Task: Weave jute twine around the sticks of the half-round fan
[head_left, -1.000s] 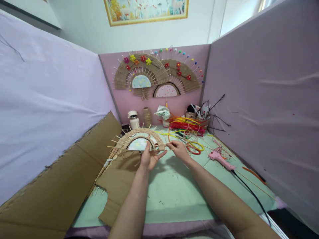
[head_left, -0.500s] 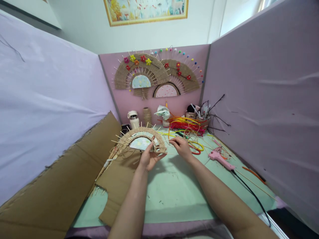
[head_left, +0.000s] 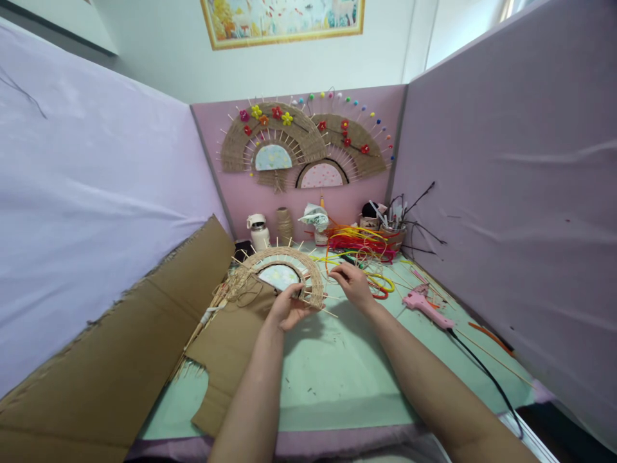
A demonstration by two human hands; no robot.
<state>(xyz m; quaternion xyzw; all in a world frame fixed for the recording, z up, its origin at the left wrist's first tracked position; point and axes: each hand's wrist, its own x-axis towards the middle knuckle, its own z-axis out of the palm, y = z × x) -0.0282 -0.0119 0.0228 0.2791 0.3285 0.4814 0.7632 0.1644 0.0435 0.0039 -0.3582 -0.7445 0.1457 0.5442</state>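
Note:
My left hand (head_left: 290,310) grips a small half-round fan (head_left: 315,273) by its lower right, thumb on the front and fingers behind. The fan has a band of woven tan twine over thin radiating sticks, with a pale blue patterned half-circle (head_left: 279,276) at its centre. Just right of the fan, my right hand (head_left: 354,283) is closed in a pinch, apart from the woven band. A fine strand of twine seems to be between its fingertips, though it is hard to see. Loose twine (head_left: 245,289) hangs at the fan's left side.
A pink glue gun (head_left: 429,310) with a black cord lies on the right. Cardboard (head_left: 226,357) covers the left. Behind stand a white bottle (head_left: 259,233), a twine spool (head_left: 284,226), colourful pipe cleaners (head_left: 361,243) and a pot of twigs (head_left: 395,235). Two larger decorated fans (head_left: 282,132) hang on the back panel.
The fan has turned clockwise in my left hand, its right end dipping lower and its centre shifting slightly right. My right hand stays pinched in nearly the same place.

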